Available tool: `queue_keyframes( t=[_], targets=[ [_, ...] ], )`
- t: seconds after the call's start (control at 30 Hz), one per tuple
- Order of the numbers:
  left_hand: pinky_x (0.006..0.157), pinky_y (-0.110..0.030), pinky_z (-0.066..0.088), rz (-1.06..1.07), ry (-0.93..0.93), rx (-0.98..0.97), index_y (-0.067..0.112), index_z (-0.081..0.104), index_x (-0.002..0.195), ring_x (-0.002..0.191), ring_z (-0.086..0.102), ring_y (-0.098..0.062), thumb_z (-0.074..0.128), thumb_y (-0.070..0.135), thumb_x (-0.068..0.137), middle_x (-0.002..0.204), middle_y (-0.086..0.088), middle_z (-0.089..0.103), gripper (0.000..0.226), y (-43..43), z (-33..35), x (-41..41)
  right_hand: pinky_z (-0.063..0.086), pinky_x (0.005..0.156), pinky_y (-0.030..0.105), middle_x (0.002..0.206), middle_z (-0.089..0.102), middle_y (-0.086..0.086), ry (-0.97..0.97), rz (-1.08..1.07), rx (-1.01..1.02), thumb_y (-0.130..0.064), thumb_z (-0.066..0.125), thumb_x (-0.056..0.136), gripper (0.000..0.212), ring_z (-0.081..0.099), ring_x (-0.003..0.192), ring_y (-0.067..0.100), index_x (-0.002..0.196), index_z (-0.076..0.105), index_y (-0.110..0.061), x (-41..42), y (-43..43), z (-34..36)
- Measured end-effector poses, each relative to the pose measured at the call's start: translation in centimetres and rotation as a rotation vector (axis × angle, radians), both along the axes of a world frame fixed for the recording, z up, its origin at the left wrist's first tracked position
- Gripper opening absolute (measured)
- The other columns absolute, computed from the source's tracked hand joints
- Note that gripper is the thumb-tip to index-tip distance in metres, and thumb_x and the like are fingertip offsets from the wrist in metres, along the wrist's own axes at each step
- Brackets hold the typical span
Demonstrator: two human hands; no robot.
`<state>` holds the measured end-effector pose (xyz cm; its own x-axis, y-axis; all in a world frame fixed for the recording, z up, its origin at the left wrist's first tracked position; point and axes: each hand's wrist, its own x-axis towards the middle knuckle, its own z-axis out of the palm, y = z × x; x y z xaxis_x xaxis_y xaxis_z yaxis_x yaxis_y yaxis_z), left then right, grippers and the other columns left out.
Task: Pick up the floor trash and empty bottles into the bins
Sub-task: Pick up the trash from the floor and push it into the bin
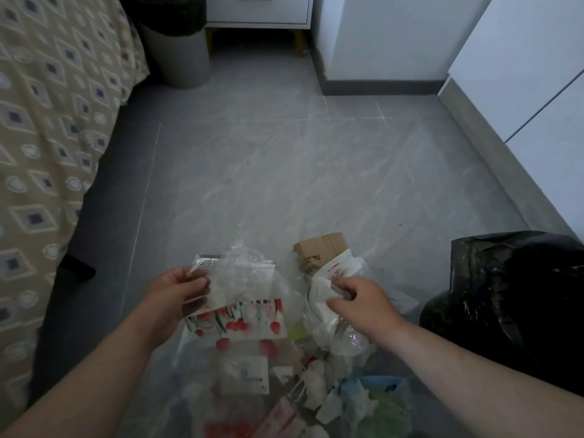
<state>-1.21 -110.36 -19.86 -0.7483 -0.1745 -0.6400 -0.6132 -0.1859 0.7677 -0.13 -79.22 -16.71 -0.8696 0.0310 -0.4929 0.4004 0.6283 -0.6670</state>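
My left hand (pixel 180 295) grips a clear plastic bag (pixel 246 279) that holds a silver-edged wrapper and hangs over a white packet printed with red cherries (pixel 243 324). My right hand (pixel 357 300) is closed on a crumpled white plastic wrapper (pixel 328 276) with red print. Just behind that wrapper a piece of brown cardboard (pixel 319 248) lies on the floor. Below both hands sits a heap of trash (pixel 316 384): tissues, wrappers, blue and green plastic, inside a transparent bag. A black bin bag (pixel 512 298) stands to the right of my right hand.
A grey bin with a black liner (pixel 180 49) stands at the back beside the bed (pixel 47 137) on the left. A white bedside cabinet (pixel 259 14) is behind it. White cupboards (pixel 537 99) run along the right. Grey tiled floor (pixel 300 172) stretches between.
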Motion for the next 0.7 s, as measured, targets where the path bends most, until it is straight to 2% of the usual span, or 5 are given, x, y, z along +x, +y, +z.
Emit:
queue_keyframes(
  t=[0.13, 0.3, 0.5, 0.6, 0.7],
  targets=[
    [0.049, -0.018, 0.054, 0.036, 0.058, 0.048, 0.013, 0.06, 0.08, 0.05, 0.064, -0.005, 0.053, -0.007, 0.088, 0.057, 0.005, 0.068, 0.023, -0.4, 1.4, -1.0, 0.043, 0.082, 0.02, 0.103, 0.064, -0.01, 0.008, -0.042, -0.06, -0.019, 0.07, 0.08, 0.038, 0.059, 0.09, 0.004, 0.117, 0.067, -0.013, -0.9, 0.4, 0.6],
    [0.047, -0.017, 0.054, 0.098, 0.127, 0.119, 0.015, 0.058, 0.079, 0.046, 0.063, -0.005, 0.052, -0.007, 0.088, 0.054, 0.005, 0.068, 0.024, -0.7, 3.6, -2.0, 0.04, 0.045, 0.012, 0.055, 0.063, -0.01, 0.005, -0.149, -0.192, -0.009, 0.067, 0.082, 0.023, 0.053, 0.046, 0.001, 0.103, 0.071, -0.018, -1.9, 1.2, 2.0],
    [0.051, -0.019, 0.056, 0.141, 0.171, 0.125, 0.017, 0.059, 0.077, 0.047, 0.064, -0.006, 0.053, -0.005, 0.088, 0.053, 0.005, 0.066, 0.025, -0.6, 7.1, -2.3, 0.054, 0.063, 0.028, 0.073, 0.072, 0.003, 0.068, -0.011, -0.029, -0.013, 0.065, 0.084, 0.013, 0.064, 0.061, 0.015, 0.076, 0.072, -0.021, -1.5, 1.7, 4.8],
    [0.053, -0.02, 0.057, 0.153, 0.218, 0.153, 0.017, 0.06, 0.076, 0.048, 0.064, -0.006, 0.053, -0.005, 0.088, 0.054, 0.004, 0.067, 0.026, -0.3, 9.7, -2.2, 0.059, 0.063, 0.041, 0.063, 0.067, 0.003, 0.052, -0.105, -0.182, -0.005, 0.064, 0.084, 0.016, 0.063, 0.056, 0.022, 0.073, 0.07, -0.016, -1.1, 1.9, 6.9],
    [0.052, -0.02, 0.056, 0.156, 0.261, 0.194, 0.018, 0.06, 0.077, 0.049, 0.064, -0.006, 0.051, -0.004, 0.089, 0.055, 0.004, 0.067, 0.026, 0.3, 12.1, -2.4, 0.053, 0.053, 0.034, 0.058, 0.058, 0.007, 0.031, -0.179, -0.374, 0.002, 0.059, 0.086, 0.015, 0.053, 0.051, 0.021, 0.077, 0.065, -0.008, -1.2, 2.2, 9.4]
  ],
)
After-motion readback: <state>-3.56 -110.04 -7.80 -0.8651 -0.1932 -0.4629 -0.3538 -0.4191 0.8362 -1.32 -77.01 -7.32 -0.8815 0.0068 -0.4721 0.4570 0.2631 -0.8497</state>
